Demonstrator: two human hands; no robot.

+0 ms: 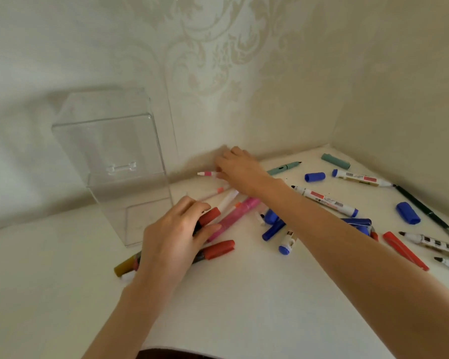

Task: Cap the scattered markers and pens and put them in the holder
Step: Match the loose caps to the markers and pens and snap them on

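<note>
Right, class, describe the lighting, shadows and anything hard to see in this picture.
Head view: soft, even light; head view: faint shadow on the wall beside the right hand; head view: clear holder barely shows; head view: wide lens bends the table edge.

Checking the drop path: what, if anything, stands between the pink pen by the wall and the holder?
Nothing visible. The pink pen at the right hand has only bare table between it and the holder.
</note>
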